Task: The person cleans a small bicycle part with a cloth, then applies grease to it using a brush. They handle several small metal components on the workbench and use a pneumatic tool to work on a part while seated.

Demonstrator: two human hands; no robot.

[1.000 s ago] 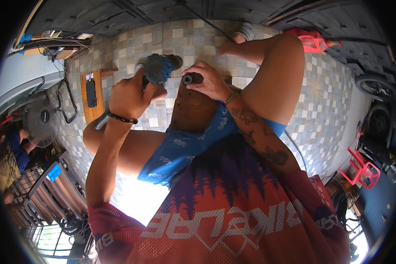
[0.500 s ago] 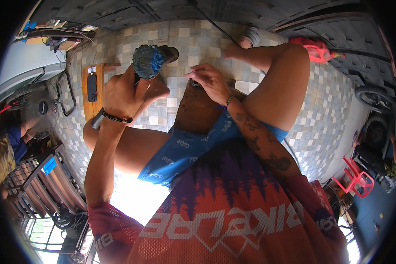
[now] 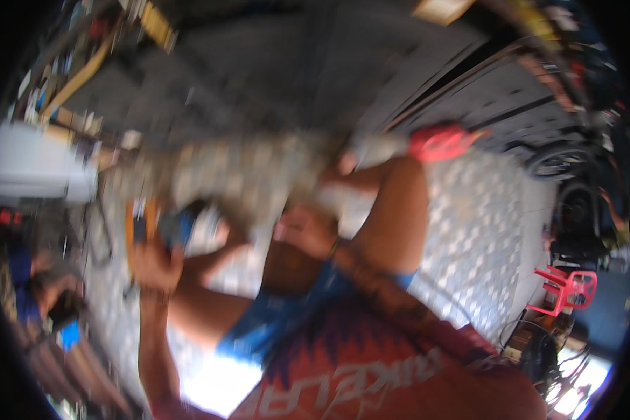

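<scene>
Motion blurs the whole view. At the left, my left hand (image 3: 155, 266) is closed on a mallet (image 3: 178, 228) with a blue, frayed head; its handle is mostly hidden by the hand. My right hand (image 3: 308, 231) lies over the far part of a brown wooden block (image 3: 290, 268) between my legs. Its fingers are smeared, so whether they hold anything is not clear. A metal ring seen on the block earlier cannot be made out now.
A wooden bench with a dark phone (image 3: 141, 225) on it stands beyond my left hand. A red bag-like thing (image 3: 437, 142) lies past my right knee. At the right are a red plastic chair (image 3: 563, 289) and a wheel (image 3: 560, 162). A person (image 3: 45, 283) is at the far left.
The view has tilted up and blurred. My left hand and the mallet have swung left and lower, away from the block. My right hand stays over the block.
</scene>
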